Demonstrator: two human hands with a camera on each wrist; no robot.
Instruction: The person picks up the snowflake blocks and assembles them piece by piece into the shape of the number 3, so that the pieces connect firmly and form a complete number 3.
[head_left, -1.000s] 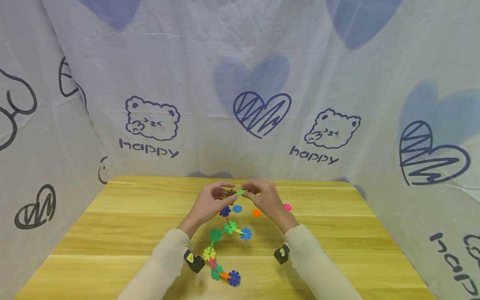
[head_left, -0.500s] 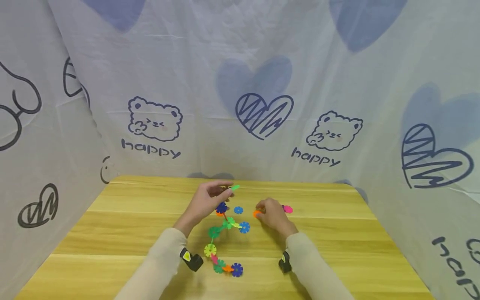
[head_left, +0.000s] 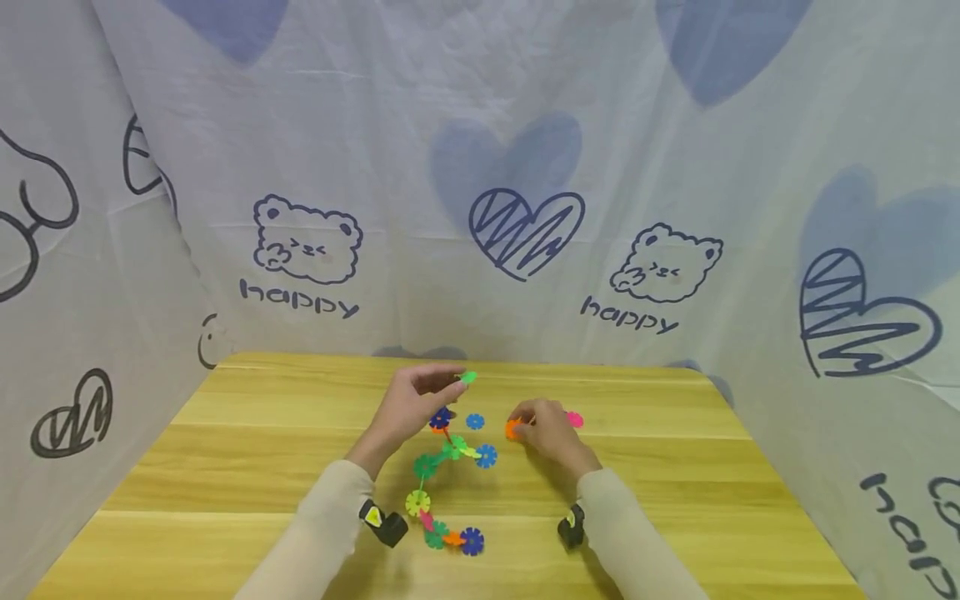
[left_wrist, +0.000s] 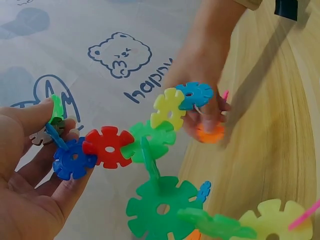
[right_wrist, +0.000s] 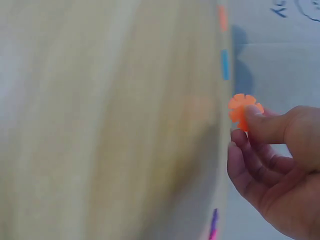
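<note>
My left hand (head_left: pixel 411 408) grips the upper end of a chain of notched plastic flower discs, raised over the table. In the left wrist view, a light green disc (left_wrist: pixel 57 107) stands at its fingertips, by a brownish disc (left_wrist: pixel 41 136) and a blue disc (left_wrist: pixel 75 158). From there the chain runs through a red disc (left_wrist: pixel 109 147) and green discs to a yellow disc (left_wrist: pixel 275 220); a branch ends in a light blue disc (left_wrist: pixel 195 95). My right hand (head_left: pixel 553 435) pinches an orange flower disc (right_wrist: pixel 242 111) between thumb and fingers.
A loose blue disc (head_left: pixel 475 422) lies on the wooden table (head_left: pixel 660 483) between the hands. A pink disc (head_left: pixel 574 419) lies beyond the right hand, with a purple piece (right_wrist: pixel 215 219) beside it. A printed curtain (head_left: pixel 420 308) hangs behind the table.
My right hand has left the light green disc at the left hand, moved down and right, and taken hold of the orange disc. The left hand keeps the chain, shifted slightly left.
</note>
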